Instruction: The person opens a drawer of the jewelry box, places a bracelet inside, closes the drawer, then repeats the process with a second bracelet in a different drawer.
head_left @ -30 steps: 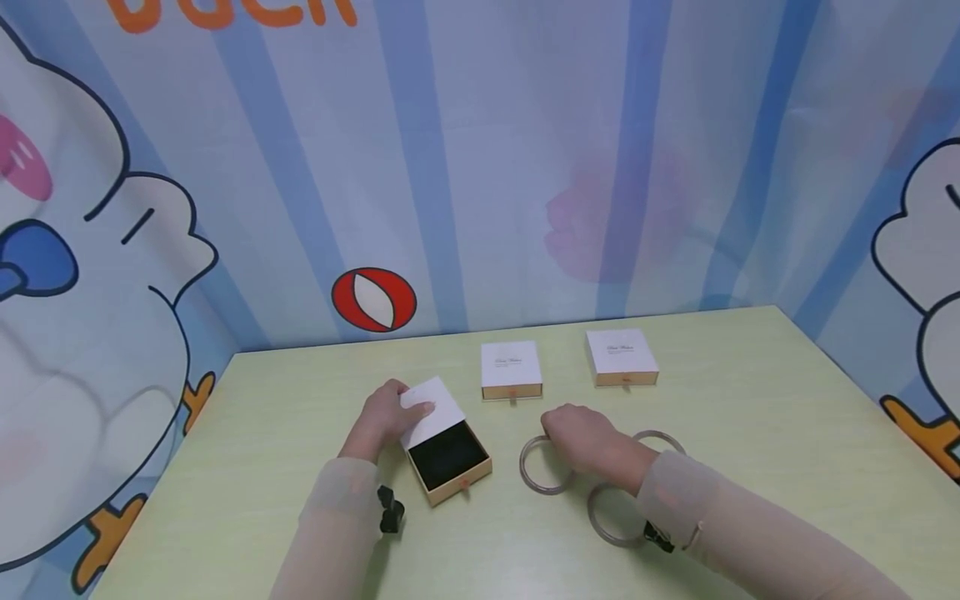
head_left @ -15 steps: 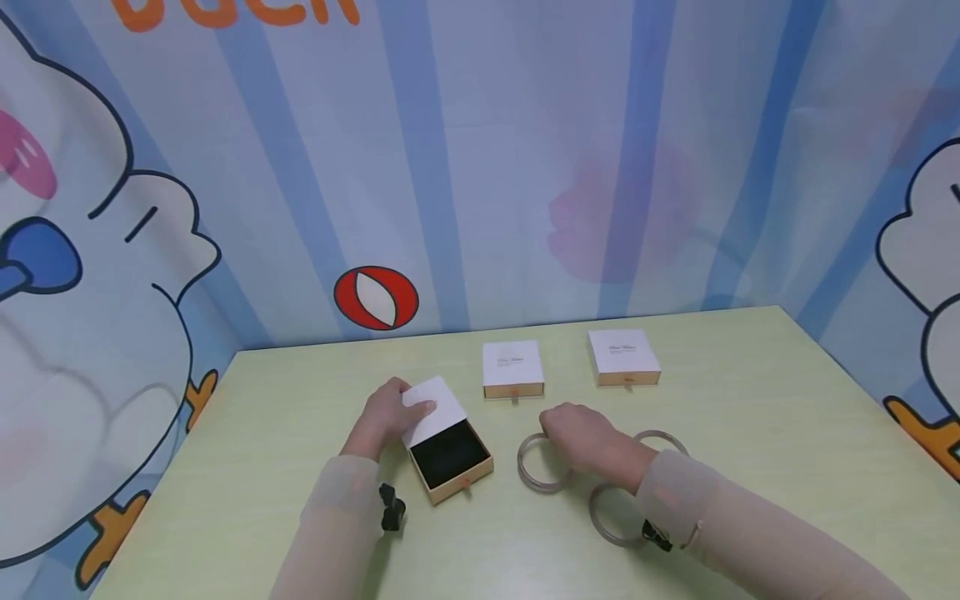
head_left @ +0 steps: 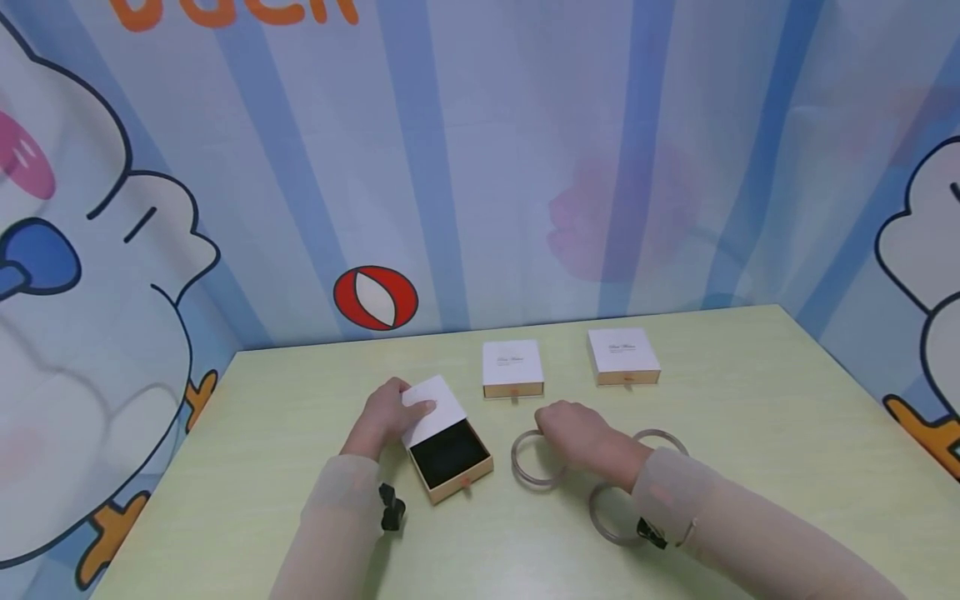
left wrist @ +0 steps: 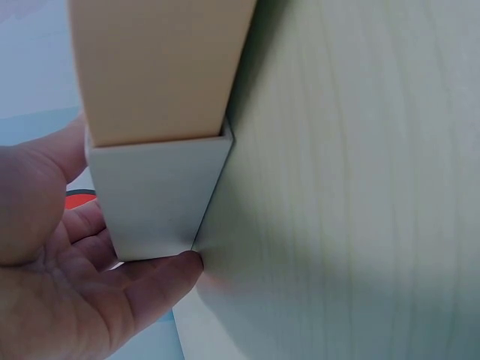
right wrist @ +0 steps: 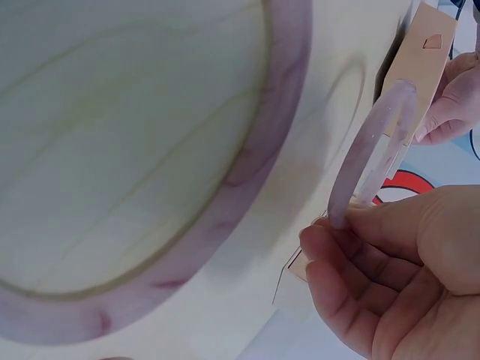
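My left hand (head_left: 382,423) grips the white sleeve of a drawer-style gift box (head_left: 433,408), thumb on top. The box's drawer (head_left: 452,487) is pulled out toward me and shows a black lining. In the left wrist view, fingers wrap the end of the sleeve (left wrist: 161,195). My right hand (head_left: 588,442) pinches a pale purplish bangle (right wrist: 360,161) between thumb and fingers, lifted off the table and tilted, right of the open box. A second bangle (head_left: 592,510) lies below my right wrist. A third bangle (head_left: 662,433) lies beyond it, partly hidden by the forearm.
Two white gift boxes with closed drawers stand farther back: one box (head_left: 512,364) near the middle and another box (head_left: 624,354) to its right. The pale green table (head_left: 285,467) ends at a printed blue curtain (head_left: 510,167).
My right hand and the pinched bangle have shifted slightly left, toward the open box. The left hand and its box stay in place.
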Available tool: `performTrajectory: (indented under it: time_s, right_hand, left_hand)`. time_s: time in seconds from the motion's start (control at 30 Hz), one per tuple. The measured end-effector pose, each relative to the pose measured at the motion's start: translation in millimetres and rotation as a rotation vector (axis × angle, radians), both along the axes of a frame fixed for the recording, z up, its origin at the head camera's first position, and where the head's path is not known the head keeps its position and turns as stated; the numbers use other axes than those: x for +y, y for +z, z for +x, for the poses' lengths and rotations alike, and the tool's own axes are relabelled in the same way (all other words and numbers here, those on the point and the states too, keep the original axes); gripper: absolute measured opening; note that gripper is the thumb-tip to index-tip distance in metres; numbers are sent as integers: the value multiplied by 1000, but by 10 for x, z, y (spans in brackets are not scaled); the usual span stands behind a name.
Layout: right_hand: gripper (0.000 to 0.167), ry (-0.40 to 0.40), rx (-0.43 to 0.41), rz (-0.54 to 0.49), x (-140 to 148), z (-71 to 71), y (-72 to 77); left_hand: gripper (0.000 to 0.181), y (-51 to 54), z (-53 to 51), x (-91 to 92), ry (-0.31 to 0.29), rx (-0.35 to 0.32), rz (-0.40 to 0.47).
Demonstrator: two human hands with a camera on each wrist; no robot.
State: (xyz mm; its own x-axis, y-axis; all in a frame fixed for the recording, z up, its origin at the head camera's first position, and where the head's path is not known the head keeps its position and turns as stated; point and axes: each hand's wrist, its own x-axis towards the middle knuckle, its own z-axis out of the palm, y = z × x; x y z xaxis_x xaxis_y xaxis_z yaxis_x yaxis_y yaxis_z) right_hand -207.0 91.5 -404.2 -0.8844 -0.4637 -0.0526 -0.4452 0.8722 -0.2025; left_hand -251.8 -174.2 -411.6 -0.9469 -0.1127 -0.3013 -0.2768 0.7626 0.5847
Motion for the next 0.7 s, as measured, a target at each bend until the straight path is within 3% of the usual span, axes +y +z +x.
performTrajectory:
  time_s: [0.7]
  right_hand:
    - [12, -7, 24, -19, -90, -9, 33]
  left_hand:
    - [58, 10, 7, 0, -7, 9, -3]
